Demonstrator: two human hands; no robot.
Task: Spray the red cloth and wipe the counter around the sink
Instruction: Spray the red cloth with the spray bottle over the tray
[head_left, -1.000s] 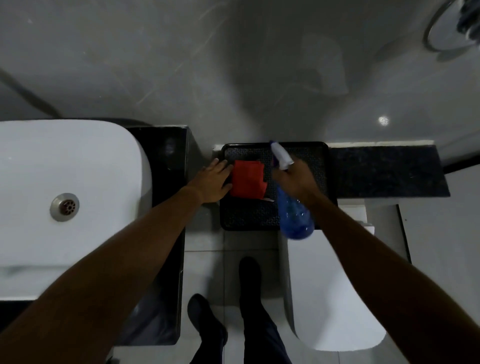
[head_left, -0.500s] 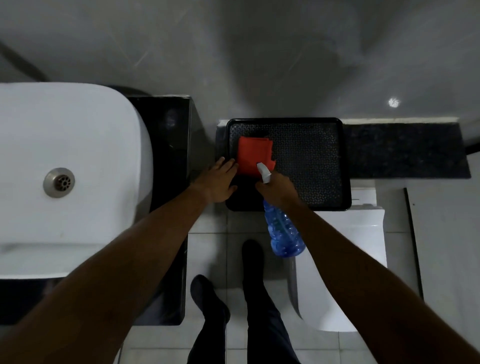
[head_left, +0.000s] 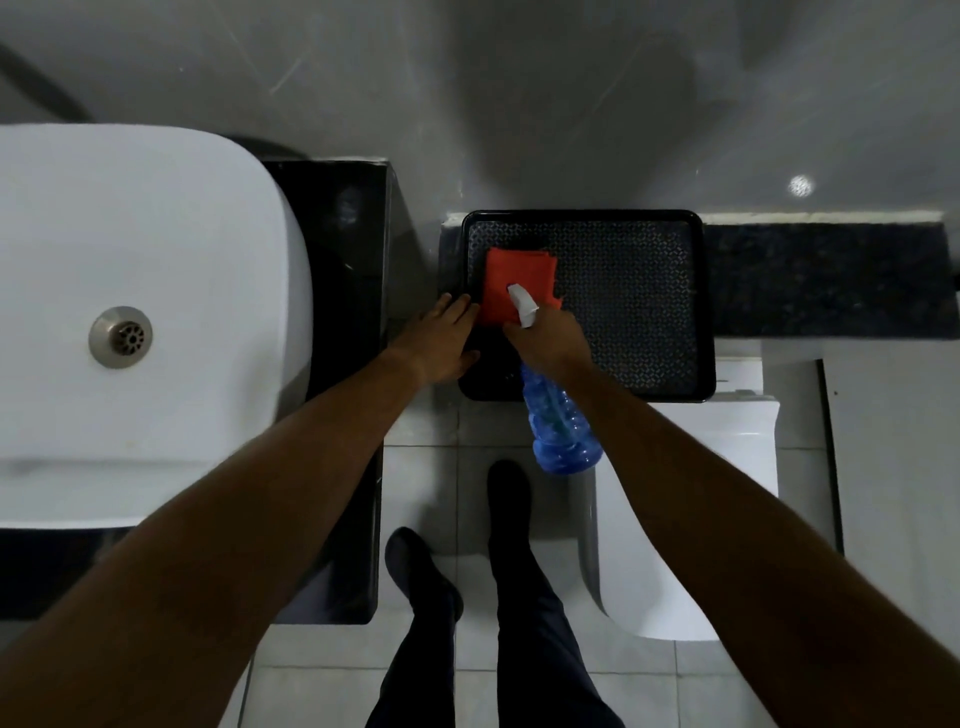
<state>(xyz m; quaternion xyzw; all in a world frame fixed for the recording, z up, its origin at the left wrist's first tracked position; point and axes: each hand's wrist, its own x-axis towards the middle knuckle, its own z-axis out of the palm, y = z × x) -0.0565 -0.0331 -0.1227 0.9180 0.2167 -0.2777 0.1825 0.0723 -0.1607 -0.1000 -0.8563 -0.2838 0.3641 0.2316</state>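
Head view: spraying step in hand. Red cloth (head_left: 514, 283) folded on black tray (head_left: 649, 312), right of sink (head_left: 130, 322). Right hand (head_left: 545, 340) grip clenched around blue spray bottle (head_left: 561, 426), nozzle over cloth; left hand (head_left: 441, 340) spread flat, steadying beside it. Next: trigger squeeze, then cloth pickup for tabletop (head_left: 337, 260).

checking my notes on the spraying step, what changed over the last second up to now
The right hand brought the blue spray bottle in from beside the red cloth, so its white nozzle now points at the cloth from the near side. The left hand stayed at the black tray's left edge; the cloth stayed on the tray.
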